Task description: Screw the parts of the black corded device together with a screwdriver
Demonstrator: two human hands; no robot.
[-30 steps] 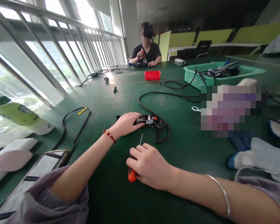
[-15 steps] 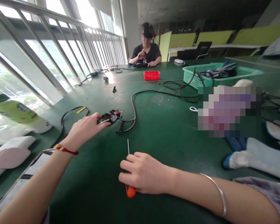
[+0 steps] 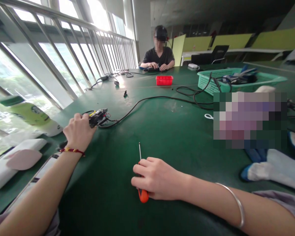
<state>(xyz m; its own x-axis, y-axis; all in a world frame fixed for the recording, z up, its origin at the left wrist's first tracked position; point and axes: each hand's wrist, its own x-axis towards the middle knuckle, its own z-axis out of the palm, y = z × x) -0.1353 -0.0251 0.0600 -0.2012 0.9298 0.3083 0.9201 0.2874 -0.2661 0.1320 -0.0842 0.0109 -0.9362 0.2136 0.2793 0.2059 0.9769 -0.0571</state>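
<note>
My left hand (image 3: pixel 79 128) is closed around a black device (image 3: pixel 98 118) with its insides and thin wires exposed. A black cable (image 3: pixel 137 104) runs from the device across the green table. Lower in the view, my right hand (image 3: pixel 159 178) rests near the tabletop, wrapped round a screwdriver (image 3: pixel 144 196) with an orange and black handle. The screwdriver's thin metal shaft points away from me, and its tip touches nothing I can see. My fingers hide most of the handle.
A red bin (image 3: pixel 164 80) and a green basket (image 3: pixel 263 86) of tools and cables stand further back. A bottle (image 3: pixel 36 114), a white case (image 3: pixel 17 167) and a phone (image 3: pixel 36 177) lie left. Gloves (image 3: pixel 282 167) lie right. A person (image 3: pixel 158 54) sits opposite.
My left hand has carried the device left and slightly away from me, drawing the cable straighter. My right hand still holds the screwdriver. The person opposite has lowered a raised hand.
</note>
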